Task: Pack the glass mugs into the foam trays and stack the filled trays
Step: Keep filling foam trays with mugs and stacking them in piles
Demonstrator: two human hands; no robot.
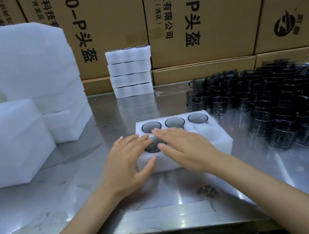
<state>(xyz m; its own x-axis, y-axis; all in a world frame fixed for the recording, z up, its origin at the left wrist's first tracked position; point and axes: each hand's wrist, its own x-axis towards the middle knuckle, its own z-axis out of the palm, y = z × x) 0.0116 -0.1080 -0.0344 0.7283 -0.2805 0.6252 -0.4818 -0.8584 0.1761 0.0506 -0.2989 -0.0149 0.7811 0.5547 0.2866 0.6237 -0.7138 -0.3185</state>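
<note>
Cardboard boxes wall the back of the steel desk, with blank foam slabs heaped at nine o'clock, a stack of filled trays at twelve and the crowd of loose glass mugs at three. At the centre lies the foam tray, long axis running nine to three, three mugs seated along its far row. Both the left hand and right hand lie flat and open-fingered over a fourth mug in the near-left pocket; the empty pockets sit under and beyond the right hand, the nearer one to the loose mugs.
</note>
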